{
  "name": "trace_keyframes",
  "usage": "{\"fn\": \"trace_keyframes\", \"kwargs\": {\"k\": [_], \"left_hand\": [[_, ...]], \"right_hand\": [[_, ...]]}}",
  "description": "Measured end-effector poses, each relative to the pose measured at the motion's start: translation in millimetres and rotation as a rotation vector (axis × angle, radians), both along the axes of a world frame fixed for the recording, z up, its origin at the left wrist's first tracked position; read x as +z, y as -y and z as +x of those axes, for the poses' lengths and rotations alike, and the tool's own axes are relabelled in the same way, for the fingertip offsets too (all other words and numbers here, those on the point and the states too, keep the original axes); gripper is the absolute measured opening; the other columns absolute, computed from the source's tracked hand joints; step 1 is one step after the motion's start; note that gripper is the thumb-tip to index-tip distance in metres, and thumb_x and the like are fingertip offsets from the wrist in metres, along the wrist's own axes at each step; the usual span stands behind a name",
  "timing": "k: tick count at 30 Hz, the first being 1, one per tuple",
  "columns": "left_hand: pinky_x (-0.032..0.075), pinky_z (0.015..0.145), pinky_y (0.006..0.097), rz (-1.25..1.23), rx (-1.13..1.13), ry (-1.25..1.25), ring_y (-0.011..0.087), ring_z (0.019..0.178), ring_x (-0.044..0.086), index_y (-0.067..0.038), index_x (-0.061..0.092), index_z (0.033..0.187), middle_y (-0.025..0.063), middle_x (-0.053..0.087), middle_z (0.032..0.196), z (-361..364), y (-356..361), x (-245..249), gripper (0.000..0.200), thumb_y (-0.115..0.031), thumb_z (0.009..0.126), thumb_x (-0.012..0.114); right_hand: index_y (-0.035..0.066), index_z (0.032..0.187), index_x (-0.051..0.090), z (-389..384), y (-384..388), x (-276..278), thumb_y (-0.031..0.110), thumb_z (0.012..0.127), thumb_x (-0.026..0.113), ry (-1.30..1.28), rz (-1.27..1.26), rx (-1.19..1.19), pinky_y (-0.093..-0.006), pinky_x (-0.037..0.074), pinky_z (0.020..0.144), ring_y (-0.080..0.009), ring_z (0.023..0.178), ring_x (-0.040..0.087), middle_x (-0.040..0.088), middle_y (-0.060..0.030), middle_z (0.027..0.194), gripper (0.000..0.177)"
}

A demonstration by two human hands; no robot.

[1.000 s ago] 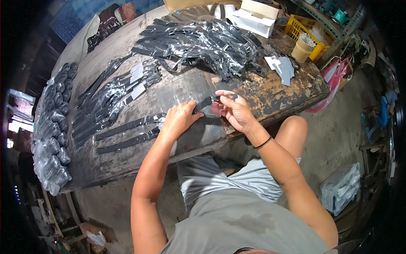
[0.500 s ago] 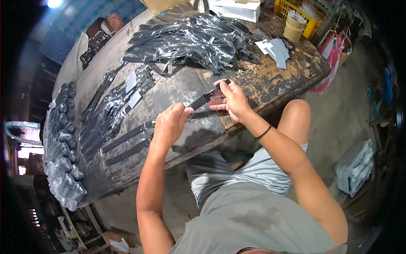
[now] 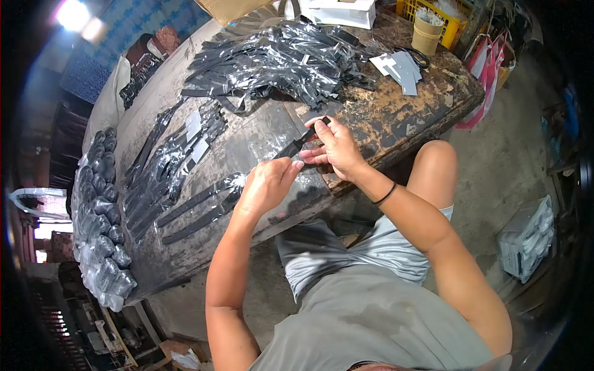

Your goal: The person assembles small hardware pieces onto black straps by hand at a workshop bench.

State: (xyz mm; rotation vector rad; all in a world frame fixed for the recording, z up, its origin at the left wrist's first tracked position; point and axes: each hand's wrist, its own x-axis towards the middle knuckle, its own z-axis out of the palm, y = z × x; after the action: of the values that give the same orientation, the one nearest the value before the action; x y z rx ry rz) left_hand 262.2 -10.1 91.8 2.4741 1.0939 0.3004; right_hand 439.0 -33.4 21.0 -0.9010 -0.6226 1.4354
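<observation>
A black strap (image 3: 289, 150) is stretched between my hands above the table's near edge. My left hand (image 3: 267, 184) is closed around its lower part, thumb pointing toward my other hand. My right hand (image 3: 336, 147) pinches the upper end between thumb and index finger, with the other fingers loosely extended below. A dark narrow piece near that end could be a buckle, but it is too small to tell. Beneath my left hand, several black straps in clear plastic (image 3: 207, 199) lie on the table (image 3: 247, 139).
A large heap of plastic-wrapped black straps (image 3: 278, 62) lies at the back. Grey cards (image 3: 399, 68), a tan cup (image 3: 427, 36) and a yellow crate (image 3: 455, 28) are at the right. Rolled, wrapped bundles (image 3: 102, 216) line the left edge. A wrapped stack (image 3: 526, 241) rests on the floor.
My left hand has slid right along the strap, closer to my right hand. The right hand stays nearly in place, still pinching the strap's end. The whole view has shifted slightly.
</observation>
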Motion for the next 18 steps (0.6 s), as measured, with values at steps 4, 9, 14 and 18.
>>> {"fn": "trace_keyframes", "kwargs": {"k": [4,9,14,18], "left_hand": [[0.045,0.058,0.047,0.002,-0.004,-0.001,0.0418,0.065,0.059,0.0,0.056,0.068,0.0216,0.056,0.061,3.6,-5.5,-9.0,0.035,-0.027,0.091,0.058],[0.048,0.06,0.0484,-0.004,0.011,-0.081,0.0419,0.068,0.062,-0.001,0.059,0.073,0.0218,0.061,0.066,12.7,-10.3,-10.1,0.032,-0.027,0.09,0.059],[0.047,0.067,0.0491,0.204,0.154,0.078,0.0435,0.078,0.062,-0.002,0.057,0.101,0.024,0.063,0.08,23.5,-8.2,-14.2,0.032,-0.032,0.091,0.056],[0.048,0.065,0.0498,0.144,0.037,0.02,0.0427,0.08,0.063,-0.002,0.053,0.1,0.025,0.064,0.079,19.9,-18.2,-23.1,0.031,-0.03,0.089,0.06]], "right_hand": [[0.008,0.114,0.05,-1.4,0.7,0.6,0.037,0.099,0.045,0.0,0.006,0.0,-0.0326,0.059,0.065,-0.0233,0.075,0.069,0.051,-0.0101,0.097,0.033],[0.008,0.112,0.051,-3.2,1.6,0.8,0.037,0.099,0.046,0.016,0.017,-0.019,-0.0325,0.059,0.065,-0.0206,0.074,0.068,0.052,-0.0081,0.094,0.032],[0.009,0.11,0.052,-2.6,2.5,0.3,0.036,0.099,0.048,-0.003,0.037,0.004,-0.0319,0.059,0.065,-0.0166,0.073,0.067,0.057,-0.0049,0.087,0.03],[0.008,0.11,0.054,-4.2,3.0,0.7,0.034,0.098,0.049,0.009,0.061,0.017,-0.0311,0.058,0.066,-0.0143,0.07,0.066,0.06,-0.0041,0.088,0.029]]}}
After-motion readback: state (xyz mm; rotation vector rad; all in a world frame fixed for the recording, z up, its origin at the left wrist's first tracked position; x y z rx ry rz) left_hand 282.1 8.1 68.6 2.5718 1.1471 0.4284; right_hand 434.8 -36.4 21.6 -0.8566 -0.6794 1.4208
